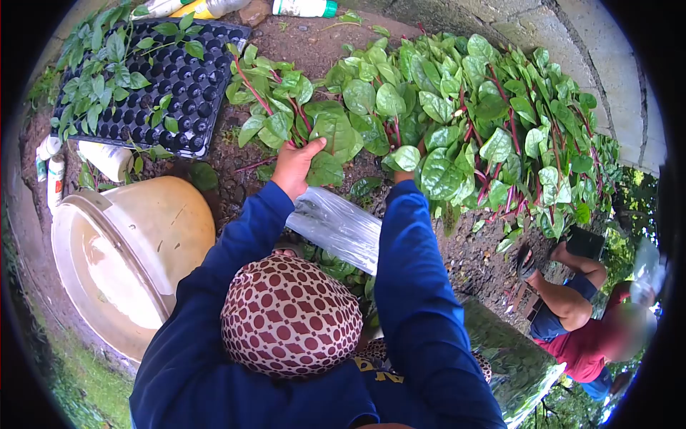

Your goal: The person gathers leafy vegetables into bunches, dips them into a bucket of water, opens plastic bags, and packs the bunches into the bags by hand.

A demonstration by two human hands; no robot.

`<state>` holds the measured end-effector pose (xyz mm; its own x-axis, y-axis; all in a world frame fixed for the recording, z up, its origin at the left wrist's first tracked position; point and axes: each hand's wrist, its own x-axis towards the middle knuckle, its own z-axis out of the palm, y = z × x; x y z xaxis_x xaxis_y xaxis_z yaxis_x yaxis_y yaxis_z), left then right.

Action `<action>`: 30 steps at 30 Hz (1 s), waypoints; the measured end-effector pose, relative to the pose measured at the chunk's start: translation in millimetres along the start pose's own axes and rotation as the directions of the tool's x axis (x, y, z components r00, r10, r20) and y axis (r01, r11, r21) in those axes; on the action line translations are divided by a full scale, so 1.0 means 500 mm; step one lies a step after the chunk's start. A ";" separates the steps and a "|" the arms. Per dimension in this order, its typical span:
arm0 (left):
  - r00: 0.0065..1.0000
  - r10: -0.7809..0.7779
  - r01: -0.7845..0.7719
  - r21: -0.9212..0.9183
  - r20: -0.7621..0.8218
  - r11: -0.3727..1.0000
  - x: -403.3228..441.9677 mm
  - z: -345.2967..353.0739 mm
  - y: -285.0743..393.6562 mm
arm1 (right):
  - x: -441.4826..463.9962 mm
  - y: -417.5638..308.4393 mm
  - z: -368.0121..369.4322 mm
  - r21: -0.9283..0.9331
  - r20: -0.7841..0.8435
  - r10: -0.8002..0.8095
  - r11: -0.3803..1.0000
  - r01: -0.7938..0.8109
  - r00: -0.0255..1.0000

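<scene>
My left hand (293, 170) is closed round the red stems of a small bunch of Malabar spinach (275, 107), thumb on top and broad green leaves fanning out. At the edge of the large heap of Malabar spinach (493, 107) is my right hand (403, 176); leaves cover its fingers, so its grip is hidden. A clear plastic bag (341, 229) lies between my forearms. Below it, a patterned cloth (291, 314) covers my knee, and some leaves show beside it.
A black seedling tray (193, 107) with leafy sprigs lies at upper left. A big whitish tub (161, 222) stands left of my arm, near several bottles. Concrete blocks (550, 36) border the heap. At right sits another person (579, 329) in a red shirt, beside a filled plastic bag (507, 357).
</scene>
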<state>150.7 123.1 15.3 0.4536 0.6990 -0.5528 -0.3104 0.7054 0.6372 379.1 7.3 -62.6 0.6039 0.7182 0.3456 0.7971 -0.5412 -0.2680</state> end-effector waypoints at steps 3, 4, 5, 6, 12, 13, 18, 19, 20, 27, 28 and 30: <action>0.999 -0.037 0.037 0.035 0.025 0.999 -0.009 -0.004 -0.011 | -0.001 0.012 -0.007 0.001 0.017 0.017 1.000 -0.017 1.000; 0.998 -0.054 0.053 0.047 0.037 0.998 -0.011 -0.007 -0.010 | 0.001 0.012 -0.007 0.004 0.019 0.026 1.000 -0.026 0.999; 0.998 -0.043 0.041 0.050 0.040 0.998 -0.009 -0.011 -0.012 | 0.003 0.013 -0.011 0.006 0.025 0.034 0.999 -0.034 0.999; 0.999 -0.029 0.026 0.049 0.043 0.998 -0.007 -0.013 -0.014 | 0.007 0.018 -0.012 0.010 0.031 0.042 0.999 -0.043 0.999; 0.999 0.000 -0.002 0.045 0.051 0.999 -0.009 -0.007 -0.004 | 0.008 0.048 -0.010 -0.008 0.053 0.074 0.997 -0.073 0.996; 0.999 -0.004 0.002 0.050 0.042 0.999 -0.016 0.000 0.001 | 0.009 0.050 -0.005 -0.007 0.052 0.078 0.997 -0.078 0.996; 0.998 0.032 -0.035 0.064 0.047 0.997 -0.020 0.001 -0.017 | -0.007 0.069 0.022 -0.015 0.062 0.098 0.995 -0.097 0.993; 0.998 0.031 -0.034 0.068 0.046 0.997 -0.021 0.001 -0.022 | -0.002 0.083 0.024 -0.011 0.083 0.090 0.996 -0.089 0.993; 0.999 0.030 -0.033 0.070 0.045 0.997 -0.022 0.000 -0.027 | 0.001 0.103 0.031 -0.008 0.109 0.079 0.997 -0.078 0.991; 0.998 0.053 -0.055 0.052 0.032 0.997 -0.043 -0.025 -0.029 | 0.059 -0.005 -0.126 -0.198 -0.052 -0.017 0.980 0.006 0.999; 0.999 0.051 -0.051 0.073 0.008 0.996 -0.048 -0.032 -0.025 | 0.051 -0.034 -0.146 -0.131 -0.051 0.026 0.991 -0.032 0.998; 0.995 0.098 -0.096 0.096 -0.015 0.991 -0.069 -0.040 -0.013 | 0.033 -0.075 -0.162 0.011 -0.034 0.110 0.994 -0.110 0.993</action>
<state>120.7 96.6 19.3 0.4083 0.7666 -0.4956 -0.2706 0.6201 0.7363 359.4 4.1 25.9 0.6878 0.6392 0.3441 0.7258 -0.6121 -0.3138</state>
